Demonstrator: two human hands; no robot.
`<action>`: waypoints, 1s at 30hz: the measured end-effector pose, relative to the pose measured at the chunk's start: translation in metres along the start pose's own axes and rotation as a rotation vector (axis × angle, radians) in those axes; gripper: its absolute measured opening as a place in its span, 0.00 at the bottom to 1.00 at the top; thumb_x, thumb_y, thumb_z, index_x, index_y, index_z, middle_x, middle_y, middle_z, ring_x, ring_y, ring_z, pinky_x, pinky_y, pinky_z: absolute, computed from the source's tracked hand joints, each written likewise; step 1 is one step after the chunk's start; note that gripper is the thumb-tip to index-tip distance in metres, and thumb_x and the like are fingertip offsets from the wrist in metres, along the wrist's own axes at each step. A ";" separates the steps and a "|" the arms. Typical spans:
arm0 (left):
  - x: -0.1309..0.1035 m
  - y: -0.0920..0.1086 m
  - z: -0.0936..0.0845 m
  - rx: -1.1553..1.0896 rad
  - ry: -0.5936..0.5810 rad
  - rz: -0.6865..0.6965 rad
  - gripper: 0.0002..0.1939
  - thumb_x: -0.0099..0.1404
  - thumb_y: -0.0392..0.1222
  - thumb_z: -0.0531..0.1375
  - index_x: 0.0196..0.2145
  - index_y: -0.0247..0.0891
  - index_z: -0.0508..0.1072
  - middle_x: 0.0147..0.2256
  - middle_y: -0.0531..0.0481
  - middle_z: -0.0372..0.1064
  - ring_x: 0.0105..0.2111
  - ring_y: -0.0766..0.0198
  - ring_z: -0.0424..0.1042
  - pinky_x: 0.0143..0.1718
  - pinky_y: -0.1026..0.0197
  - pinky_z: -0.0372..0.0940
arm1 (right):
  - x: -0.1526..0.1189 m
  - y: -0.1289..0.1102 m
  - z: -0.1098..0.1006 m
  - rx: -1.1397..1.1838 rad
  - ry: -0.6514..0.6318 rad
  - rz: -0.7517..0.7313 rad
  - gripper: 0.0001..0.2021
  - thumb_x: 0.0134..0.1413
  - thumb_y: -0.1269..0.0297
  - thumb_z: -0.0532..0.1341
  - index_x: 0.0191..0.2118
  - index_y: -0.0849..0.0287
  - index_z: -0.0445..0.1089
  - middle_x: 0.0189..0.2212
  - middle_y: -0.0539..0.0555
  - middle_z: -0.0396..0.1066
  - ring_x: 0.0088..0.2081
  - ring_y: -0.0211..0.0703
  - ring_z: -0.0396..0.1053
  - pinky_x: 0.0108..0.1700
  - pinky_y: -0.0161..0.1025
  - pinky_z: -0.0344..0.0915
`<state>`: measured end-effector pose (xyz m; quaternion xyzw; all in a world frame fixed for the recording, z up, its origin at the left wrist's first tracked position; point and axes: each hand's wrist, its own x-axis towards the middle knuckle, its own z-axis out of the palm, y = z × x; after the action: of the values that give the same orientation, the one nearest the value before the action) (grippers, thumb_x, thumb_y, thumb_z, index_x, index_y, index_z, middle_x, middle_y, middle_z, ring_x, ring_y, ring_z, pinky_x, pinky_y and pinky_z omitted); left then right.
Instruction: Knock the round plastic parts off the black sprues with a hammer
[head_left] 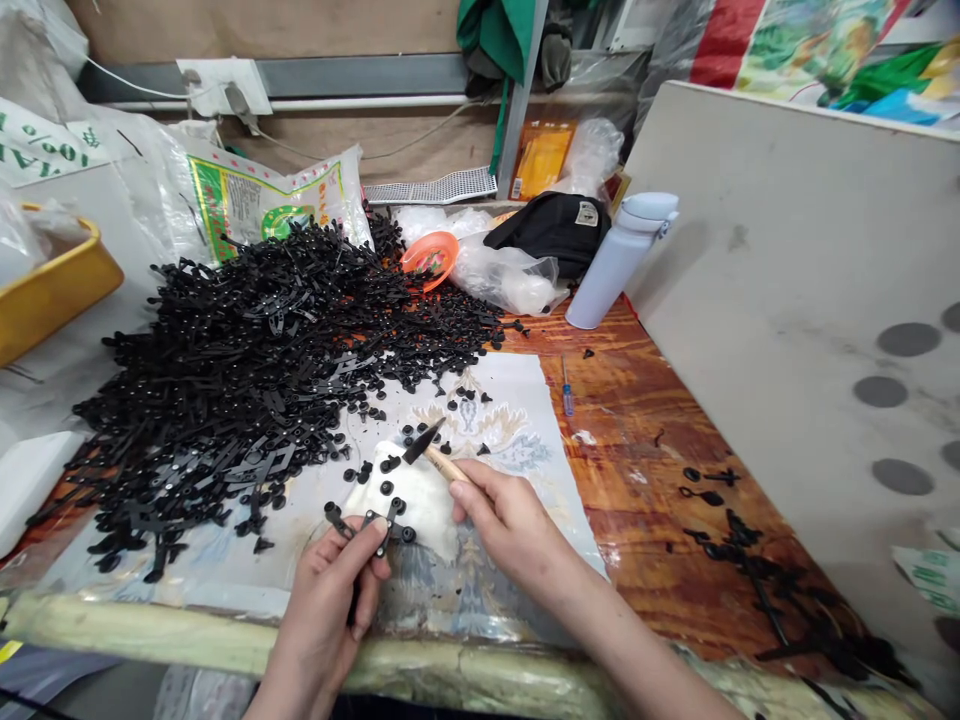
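Near the front edge of the worktop [615,430], the left hand [336,578] pinches a black part [382,532] between thumb and fingers, by the near left of a white pad [436,522]. To its right, the right hand [496,503] grips a hammer [429,448], handle slanting far-left; the dark head stands crosswise, far and slightly right of the part.
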<state>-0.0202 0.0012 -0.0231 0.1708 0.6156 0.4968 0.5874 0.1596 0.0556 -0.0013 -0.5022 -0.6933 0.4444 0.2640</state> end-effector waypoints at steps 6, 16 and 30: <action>-0.001 0.001 0.001 0.000 0.002 0.000 0.21 0.46 0.52 0.69 0.20 0.36 0.64 0.13 0.56 0.67 0.05 0.80 0.49 0.08 0.74 0.40 | -0.016 -0.007 -0.007 -0.134 -0.036 -0.116 0.19 0.64 0.65 0.48 0.58 0.52 0.62 0.37 0.54 0.75 0.36 0.44 0.71 0.38 0.40 0.66; -0.003 0.002 0.002 -0.015 0.020 -0.035 0.20 0.45 0.52 0.68 0.21 0.37 0.64 0.12 0.57 0.66 0.05 0.79 0.49 0.07 0.73 0.38 | -0.032 -0.011 0.001 -0.222 0.143 -0.411 0.24 0.62 0.71 0.50 0.63 0.51 0.56 0.44 0.57 0.75 0.39 0.45 0.74 0.41 0.41 0.70; 0.003 0.007 -0.001 0.020 0.007 -0.096 0.19 0.44 0.51 0.68 0.18 0.37 0.64 0.11 0.56 0.65 0.04 0.79 0.48 0.07 0.72 0.35 | -0.026 -0.010 0.008 -0.460 -0.076 -0.188 0.21 0.63 0.67 0.47 0.60 0.55 0.62 0.37 0.60 0.77 0.34 0.51 0.75 0.36 0.47 0.71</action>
<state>-0.0245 0.0059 -0.0191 0.1453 0.6300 0.4626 0.6066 0.1577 0.0273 0.0056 -0.4654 -0.8293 0.2669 0.1565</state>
